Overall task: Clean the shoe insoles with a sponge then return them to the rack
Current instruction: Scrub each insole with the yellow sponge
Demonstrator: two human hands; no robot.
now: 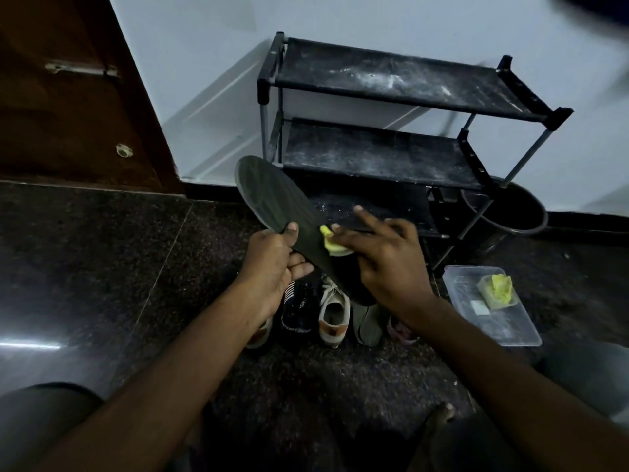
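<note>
Here my left hand (272,267) gripped the insole (269,192) by its edge, tilting its face up, so the right hand (388,257), pinching the sponge (333,245), could press against it.

Rack (391,76) shelves matt black cloth (dusty); floor (102,260) glossy speckled stone.

rack (391,80) shelves open, shoes (333,311) crowding floor before it, tub (503,332) right

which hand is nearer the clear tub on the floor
Right. The right hand, holding the sponge, sits up-left of the tub; the left hand grips the insole farther left.
</note>
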